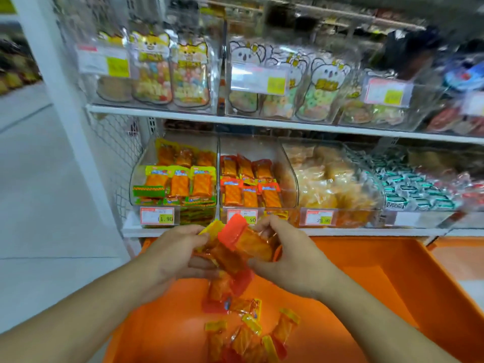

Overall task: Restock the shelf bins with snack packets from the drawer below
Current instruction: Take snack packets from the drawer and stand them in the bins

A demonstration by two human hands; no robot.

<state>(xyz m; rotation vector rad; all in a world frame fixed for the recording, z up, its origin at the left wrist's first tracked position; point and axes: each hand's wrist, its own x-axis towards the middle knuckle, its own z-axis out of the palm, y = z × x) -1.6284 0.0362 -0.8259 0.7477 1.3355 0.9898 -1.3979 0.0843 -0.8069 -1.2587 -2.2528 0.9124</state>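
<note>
The pulled-out orange plastic drawer [366, 271] under the white shelf still has loose orange snack packets [251, 334] strewn on its floor, while the two clear plastic bins [285, 163] just above already look well filled, so restocking seems well along but unfinished. Over the drawer, the left hand [178, 254] and right hand [296, 260] both curl round a bunch of red- and yellow-topped packets [243, 244], not yet binned.
</note>
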